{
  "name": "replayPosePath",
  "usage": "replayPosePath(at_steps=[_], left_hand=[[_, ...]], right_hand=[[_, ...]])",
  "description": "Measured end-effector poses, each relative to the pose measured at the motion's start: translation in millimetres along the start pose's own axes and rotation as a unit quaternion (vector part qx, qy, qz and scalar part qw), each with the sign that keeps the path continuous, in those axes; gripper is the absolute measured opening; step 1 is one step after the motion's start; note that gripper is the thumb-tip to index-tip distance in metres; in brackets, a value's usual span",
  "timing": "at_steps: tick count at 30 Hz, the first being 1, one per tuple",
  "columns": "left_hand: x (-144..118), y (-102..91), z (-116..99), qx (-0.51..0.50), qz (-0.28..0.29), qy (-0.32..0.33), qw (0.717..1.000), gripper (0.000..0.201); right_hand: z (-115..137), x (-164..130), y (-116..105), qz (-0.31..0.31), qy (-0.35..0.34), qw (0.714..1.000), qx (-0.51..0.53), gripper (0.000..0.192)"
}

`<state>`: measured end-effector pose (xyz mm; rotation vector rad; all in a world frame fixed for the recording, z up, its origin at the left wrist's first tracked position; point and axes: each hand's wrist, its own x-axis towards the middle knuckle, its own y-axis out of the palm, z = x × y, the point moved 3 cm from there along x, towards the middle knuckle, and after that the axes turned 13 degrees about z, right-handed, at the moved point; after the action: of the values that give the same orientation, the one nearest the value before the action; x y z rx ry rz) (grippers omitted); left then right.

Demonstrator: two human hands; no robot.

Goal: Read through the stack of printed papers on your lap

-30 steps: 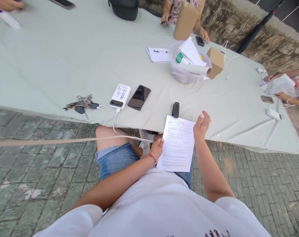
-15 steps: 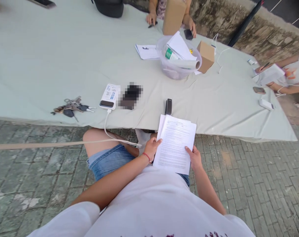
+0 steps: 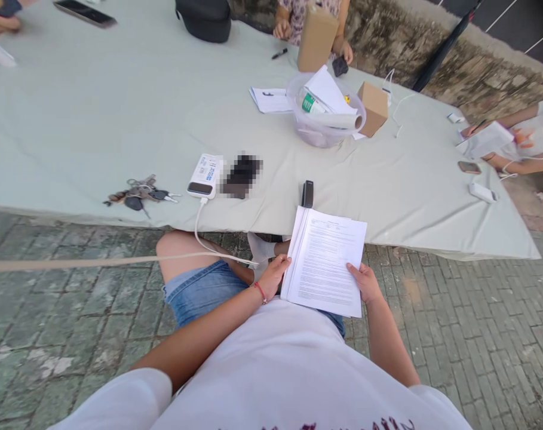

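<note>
Over my lap and the table edge I hold printed paper sheets (image 3: 329, 263), slightly fanned with their text facing up. My left hand (image 3: 275, 276), with a red bracelet at the wrist, is closed on the left edge of the sheets. On the right edge, my right hand (image 3: 364, 280) pinches them, thumb on top and fingers hidden beneath. Just past the sheets' top edge a black stapler (image 3: 307, 194) lies on the table. Left of it are a blurred-out dark item (image 3: 243, 175) and a white power bank (image 3: 203, 175) with a cable plugged in.
On the cloth-covered table (image 3: 119, 101) lie a bunch of keys (image 3: 139, 194) and a phone (image 3: 85, 12). Farther back stand a plastic basin (image 3: 318, 131) of papers, cardboard boxes (image 3: 373, 108) and a black case (image 3: 203, 21). Other people's hands show around the far edges.
The top sheets and my right hand have shifted right, so the stack is fanned wider. My left hand has moved slightly left on the edge. A person across has let go of a marker.
</note>
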<state>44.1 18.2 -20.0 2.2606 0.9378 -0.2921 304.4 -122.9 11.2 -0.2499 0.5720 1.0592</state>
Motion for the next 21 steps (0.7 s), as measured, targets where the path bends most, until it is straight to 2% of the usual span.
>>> replayPosePath(at_steps=[3,5,10,15,21], left_hand=[[0,1.7,1,-0.041,0.035,0.009,0.999,0.06],[0,-1.0,3,-0.041,0.018,0.013,0.999,0.062],[1,-9.7,6,-0.06,-0.021,0.009,0.998,0.058],[1,-9.9,8,-0.119,-0.022,-0.02,0.992,0.057],[0,-8.3,10,-0.144,-0.016,-0.053,0.988,0.058]], right_hand=[[-1,5,7,0.029,0.003,1.0,-0.004,0.048],[-2,10,12,0.037,-0.01,0.999,-0.005,0.051],[-10,21,9,-0.017,-0.058,0.998,-0.033,0.05],[-18,18,1,0.026,-0.025,0.999,-0.027,0.043],[-11,10,-6,0.042,-0.009,0.999,-0.009,0.049]])
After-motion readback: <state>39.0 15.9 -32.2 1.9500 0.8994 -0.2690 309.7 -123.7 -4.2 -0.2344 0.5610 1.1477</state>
